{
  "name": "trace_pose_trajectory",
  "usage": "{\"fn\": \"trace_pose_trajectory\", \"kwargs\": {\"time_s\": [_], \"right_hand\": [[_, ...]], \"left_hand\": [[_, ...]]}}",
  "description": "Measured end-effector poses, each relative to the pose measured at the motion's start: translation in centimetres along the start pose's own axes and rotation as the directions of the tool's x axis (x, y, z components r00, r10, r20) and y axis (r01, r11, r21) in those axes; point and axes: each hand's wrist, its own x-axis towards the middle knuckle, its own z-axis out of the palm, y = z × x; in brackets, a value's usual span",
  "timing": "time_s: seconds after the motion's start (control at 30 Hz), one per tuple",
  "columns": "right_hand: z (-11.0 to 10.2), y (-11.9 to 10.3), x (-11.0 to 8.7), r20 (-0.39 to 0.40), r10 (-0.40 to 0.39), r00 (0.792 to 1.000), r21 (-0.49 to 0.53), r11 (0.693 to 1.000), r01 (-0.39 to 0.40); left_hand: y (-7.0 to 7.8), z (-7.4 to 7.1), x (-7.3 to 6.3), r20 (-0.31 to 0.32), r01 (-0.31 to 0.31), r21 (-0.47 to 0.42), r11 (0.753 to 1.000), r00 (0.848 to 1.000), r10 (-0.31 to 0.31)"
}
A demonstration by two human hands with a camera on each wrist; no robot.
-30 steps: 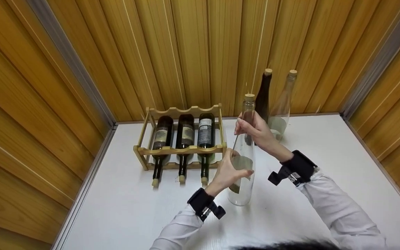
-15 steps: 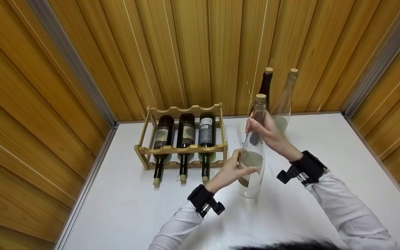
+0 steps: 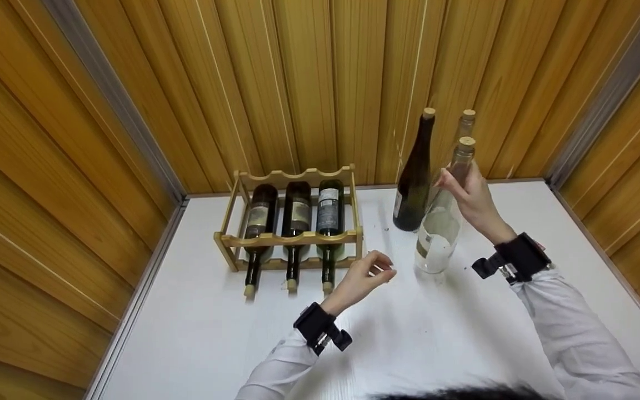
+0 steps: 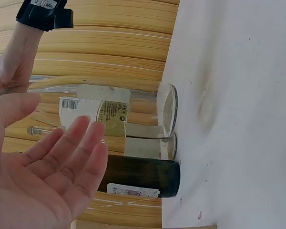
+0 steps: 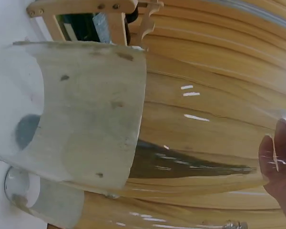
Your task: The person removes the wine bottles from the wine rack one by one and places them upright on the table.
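Moved rightward, out of the left hand [image 3: 361,278], the clear, pale-labelled, cork-topped glass bottle [image 3: 438,239] is gripped at its neck by the right hand [image 3: 478,204], presumably to keep it upright near the dark, corked glass bottle [image 3: 414,180], while the left hangs relaxed, empty.

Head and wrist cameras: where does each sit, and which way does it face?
Head: worn on the head, facing forward and down at the rack and held bottle; left hand, right hand and sleeves show.
Left wrist: on that wrist, facing the held bottle and wall; left hand close up, right hand beyond.
Right wrist: on that wrist, facing the held bottle closely, rack beyond; right hand partly shows.
Both wrist views share the dark bottle.
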Motion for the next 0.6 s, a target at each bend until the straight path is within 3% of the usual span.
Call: {"fn": "trace_pose_trajectory", "kwargs": {"time_s": [0.3, 0.6], "right_hand": [[-1.9, 2.1, 0.7, -0.107, 0.046, 0.993, -0.169, 0.984, -0.064], [-2.6, 4.1, 1.0, -0.18, 0.067, 0.981, -0.165, 0.982, -0.097]], "left_hand": [[-0.7, 0.0, -0.8, 0.001, -0.043, -0.012, 0.999, 0.999, 0.043], [-0.8, 0.1, -1.0, -0.007, -0.041, 0.0, 0.999, 0.999, 0.041]]}}
